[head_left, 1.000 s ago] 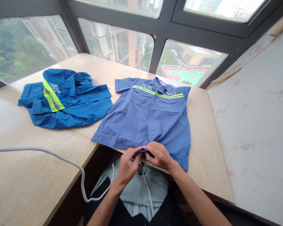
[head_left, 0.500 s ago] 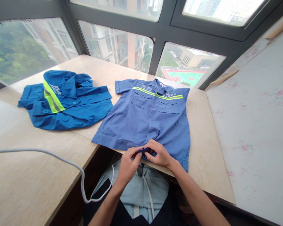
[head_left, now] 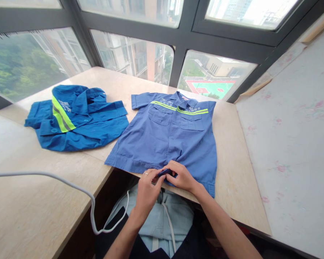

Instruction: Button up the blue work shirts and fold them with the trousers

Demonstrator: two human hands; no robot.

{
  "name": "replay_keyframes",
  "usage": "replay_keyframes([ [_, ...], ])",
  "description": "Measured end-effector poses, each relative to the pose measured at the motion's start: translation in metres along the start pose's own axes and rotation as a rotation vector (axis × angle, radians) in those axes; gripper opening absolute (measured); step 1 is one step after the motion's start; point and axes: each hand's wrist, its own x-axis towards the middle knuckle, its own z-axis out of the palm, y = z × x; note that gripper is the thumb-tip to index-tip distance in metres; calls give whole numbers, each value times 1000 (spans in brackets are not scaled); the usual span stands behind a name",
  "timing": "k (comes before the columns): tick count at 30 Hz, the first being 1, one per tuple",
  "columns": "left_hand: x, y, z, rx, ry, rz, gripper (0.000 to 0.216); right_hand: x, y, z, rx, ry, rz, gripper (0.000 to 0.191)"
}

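A blue short-sleeved work shirt [head_left: 153, 140] lies face up on the counter, its collar toward the window and its hem toward me. Yellow-green reflective strips cross its chest above two flap pockets. At the middle of the hem, my left hand [head_left: 148, 187] pinches the folded-up cloth of the front edge between thumb and fingers. My right hand [head_left: 180, 176] grips the same bit of the front edge from the other side, close against the left fingertips. Whatever button lies under the fingers is hidden.
A brighter blue work jacket [head_left: 97, 126] with a reflective strip lies crumpled at the left. A white cable [head_left: 67, 183] crosses the counter [head_left: 29, 212] and hangs over its front edge. Windows [head_left: 135, 54] stand behind, and a flowered wall [head_left: 291, 144] is at the right.
My fingers have shifted slightly on the hem, and the pinched cloth has turned a little between them. The view has tilted slightly; the garments lie as before.
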Motion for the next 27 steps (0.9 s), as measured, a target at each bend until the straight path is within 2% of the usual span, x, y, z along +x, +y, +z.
replay_keyframes([
  [4, 1, -3, 1, 32, 22, 41, 15, 0, 2, -1, 14, -12, -6, 23],
  [8, 3, -8, -1, 35, -13, 66, 17, 1, 3, -2, 13, -45, -9, 19],
  [16, 4, -11, -3, 29, -33, 39, 17, 3, -1, -6, 93, -72, -19, 20],
  [20, 5, -11, -4, 27, -35, 16, 16, 5, -2, -8, 154, -87, 99, 24],
  [24, 5, -10, -4, 23, -36, 2, 15, 7, -2, -9, 241, -92, 304, 41],
  [27, 4, -10, -4, 19, -26, -1, 14, 8, -1, -10, 298, -109, 374, 45],
])
